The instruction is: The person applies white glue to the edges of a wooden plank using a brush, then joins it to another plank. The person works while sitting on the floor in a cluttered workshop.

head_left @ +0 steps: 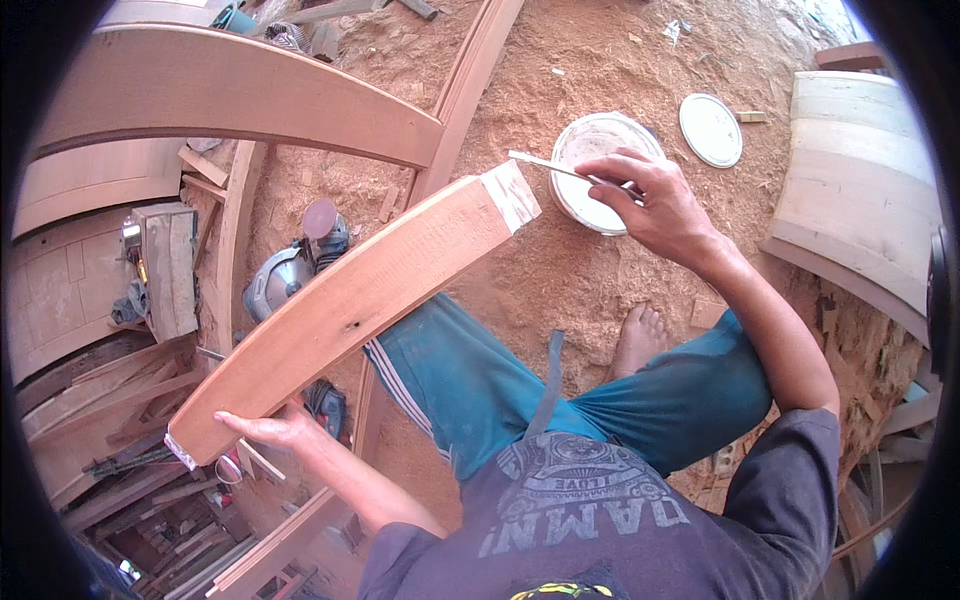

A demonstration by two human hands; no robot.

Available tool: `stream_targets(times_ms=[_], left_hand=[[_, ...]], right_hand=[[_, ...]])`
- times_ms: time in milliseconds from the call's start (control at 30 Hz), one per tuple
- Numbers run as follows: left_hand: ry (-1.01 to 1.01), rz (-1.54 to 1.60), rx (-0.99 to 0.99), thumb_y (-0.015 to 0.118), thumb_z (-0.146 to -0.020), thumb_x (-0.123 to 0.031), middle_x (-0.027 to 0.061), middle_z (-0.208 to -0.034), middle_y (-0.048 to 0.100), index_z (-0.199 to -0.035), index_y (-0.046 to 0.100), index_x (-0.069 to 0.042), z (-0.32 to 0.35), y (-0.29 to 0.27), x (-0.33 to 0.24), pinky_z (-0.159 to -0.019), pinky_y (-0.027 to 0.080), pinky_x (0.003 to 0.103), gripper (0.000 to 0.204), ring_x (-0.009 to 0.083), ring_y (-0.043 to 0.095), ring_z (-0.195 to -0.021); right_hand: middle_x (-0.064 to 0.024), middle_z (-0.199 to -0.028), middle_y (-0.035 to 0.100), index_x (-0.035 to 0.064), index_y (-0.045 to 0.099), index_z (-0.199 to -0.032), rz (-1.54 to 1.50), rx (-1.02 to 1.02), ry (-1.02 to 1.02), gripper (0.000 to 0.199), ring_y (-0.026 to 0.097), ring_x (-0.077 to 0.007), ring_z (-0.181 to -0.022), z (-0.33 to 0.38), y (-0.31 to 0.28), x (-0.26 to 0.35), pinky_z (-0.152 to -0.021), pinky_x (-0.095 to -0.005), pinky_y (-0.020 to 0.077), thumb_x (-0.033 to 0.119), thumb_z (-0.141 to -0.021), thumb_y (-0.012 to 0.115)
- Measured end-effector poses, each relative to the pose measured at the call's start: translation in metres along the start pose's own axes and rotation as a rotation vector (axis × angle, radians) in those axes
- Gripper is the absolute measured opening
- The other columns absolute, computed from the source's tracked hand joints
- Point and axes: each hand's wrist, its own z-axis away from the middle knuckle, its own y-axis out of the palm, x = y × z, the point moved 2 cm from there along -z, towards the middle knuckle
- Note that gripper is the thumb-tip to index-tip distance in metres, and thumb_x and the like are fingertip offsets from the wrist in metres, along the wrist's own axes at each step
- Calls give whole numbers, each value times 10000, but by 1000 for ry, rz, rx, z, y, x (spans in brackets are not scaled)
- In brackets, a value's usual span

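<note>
A thick, slightly curved wooden board (pixel 350 310) lies slantwise across my left thigh. White paste coats its far end (pixel 511 196), and some white also shows at its near left end. My left hand (pixel 268 425) grips the board's edge near that left end, thumb on top and fingers hidden beneath. My right hand (pixel 645 197) pinches a thin flat stick (pixel 545 163), whose tip points toward the pasted end without touching it. Under the stick stands a round white tub (pixel 600 222) with white paste inside.
A white lid (pixel 711 131) lies on the sawdust-covered ground beyond the tub. A circular saw (pixel 277 281) sits left of the board. A large wooden frame (pixel 250 85) crosses the upper left. Curved pale panels (pixel 855 170) stand at right; wood offcuts (pixel 150 500) pile up at lower left.
</note>
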Motion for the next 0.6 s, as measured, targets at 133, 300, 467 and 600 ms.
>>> stream_targets(times_ms=[133, 300, 467, 600], left_hand=[[-26, 5, -11, 726, -949, -808, 174, -1669, 510, -1707, 436, -136, 3, -3, 3, -1212, 450, 675, 1053, 401, 521, -1523], [-46, 36, 27, 702, -986, -798, 169, -1640, 569, -1682, 470, -83, -3, -18, 7, -1262, 435, 614, 1025, 362, 551, -1511], [-117, 120, 7, 749, -964, -793, 112, -1558, 648, -1656, 511, -102, 5, -14, -5, -1207, 493, 535, 1006, 287, 616, -1425], [-167, 234, 38, 835, -1023, -556, 65, -1569, 599, -1668, 481, -91, 19, 35, 1, -1225, 463, 461, 870, 219, 552, -1465]], right_hand=[[-151, -1169, 770, 73, 797, -1297, 126, 141, -7, 252, 754, -337, -1127, -4, 14, 5, -949, -443, 599, 115, -1051, 756], [-181, -1111, 767, 53, 815, -1204, 180, 333, 60, 205, 751, -398, -1067, 7, 5, -8, -956, -463, 588, 67, -1011, 748], [-78, -1001, 812, -14, 791, -1263, -75, 147, 265, 211, 748, -135, -908, 10, -16, -29, -834, -318, 601, 49, -1068, 739], [-72, -1107, 793, -38, 736, -1375, -168, -15, 226, 282, 739, -143, -1003, 25, -38, -89, -868, -308, 598, 102, -1132, 702]])
